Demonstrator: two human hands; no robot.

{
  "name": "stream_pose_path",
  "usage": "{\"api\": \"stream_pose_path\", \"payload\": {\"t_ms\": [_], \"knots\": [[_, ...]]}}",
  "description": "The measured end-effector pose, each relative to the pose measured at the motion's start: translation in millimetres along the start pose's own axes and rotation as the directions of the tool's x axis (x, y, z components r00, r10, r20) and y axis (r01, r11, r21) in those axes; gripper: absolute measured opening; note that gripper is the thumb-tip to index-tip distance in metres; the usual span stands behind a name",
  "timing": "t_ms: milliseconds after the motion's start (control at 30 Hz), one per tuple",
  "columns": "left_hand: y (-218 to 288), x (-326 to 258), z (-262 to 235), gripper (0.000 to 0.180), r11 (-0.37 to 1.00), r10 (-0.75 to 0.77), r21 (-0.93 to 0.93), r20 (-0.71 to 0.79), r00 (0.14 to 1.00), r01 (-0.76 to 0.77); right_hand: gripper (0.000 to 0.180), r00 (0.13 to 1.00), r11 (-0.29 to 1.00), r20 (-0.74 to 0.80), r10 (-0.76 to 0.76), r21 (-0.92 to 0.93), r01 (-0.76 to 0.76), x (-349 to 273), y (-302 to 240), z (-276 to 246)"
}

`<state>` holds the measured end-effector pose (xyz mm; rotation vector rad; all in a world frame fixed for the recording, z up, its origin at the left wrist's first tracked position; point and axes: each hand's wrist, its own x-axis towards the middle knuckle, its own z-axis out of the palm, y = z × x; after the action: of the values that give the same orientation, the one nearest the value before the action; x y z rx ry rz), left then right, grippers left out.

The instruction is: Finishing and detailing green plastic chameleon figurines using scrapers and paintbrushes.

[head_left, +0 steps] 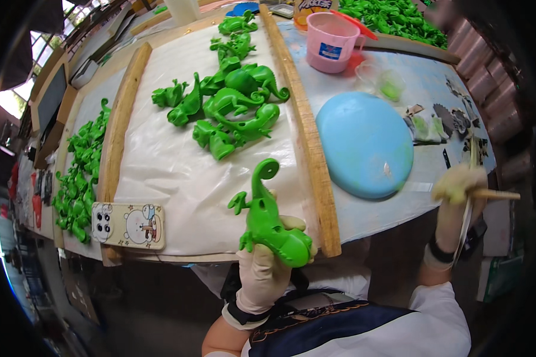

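Item: bright green moulded plastic chameleon figure with curled tail [268, 217], held above the near edge of the white-sheeted desk [161, 166], the gloved left hand [262, 271] in a closed grip round its body; the gloved right hand [458, 190] pinches a thin wooden-handled brush [488, 194] off the desk's right end. Risk, as judged: the brush could brush against the round pale blue dish [366, 143] nearby, or the figure slip. The brush tip is too blurred to make out.
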<state>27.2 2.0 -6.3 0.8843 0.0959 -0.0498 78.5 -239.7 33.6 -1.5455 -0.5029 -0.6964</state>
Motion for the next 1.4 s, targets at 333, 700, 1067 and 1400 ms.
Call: {"api": "stream_pose_path", "payload": {"t_ms": [333, 700, 1067, 1400], "knots": [[5.0, -12.6, -6.3, 0.076, 0.996, 0.042, 0.073, -0.024, 0.999, -0.041, 0.036, 0.907, 0.975, 0.384, 0.171, 0.07, -0.213, -12.3, -34.5, 84.3], [5.2, -15.5, -8.1, 0.078, 0.997, 0.01, 0.076, -0.034, 0.999, -0.007, 0.038, 0.859, 0.939, 0.511, 0.028, 0.282, -0.198, -13.2, -24.1, 91.1], [-1.3, -21.4, -7.5, 0.072, 0.996, 0.062, 0.072, -0.137, 0.989, -0.053, 0.027, 0.714, 0.905, 0.677, 0.179, 0.171, -0.39, -5.7, -33.7, 81.5], [2.5, -20.6, -4.8, 0.074, 0.997, -0.039, 0.066, -0.163, 0.986, 0.051, 0.025, 0.647, 0.834, 0.74, 0.182, 0.232, -0.501, -8.3, -30.1, 75.9]]}}
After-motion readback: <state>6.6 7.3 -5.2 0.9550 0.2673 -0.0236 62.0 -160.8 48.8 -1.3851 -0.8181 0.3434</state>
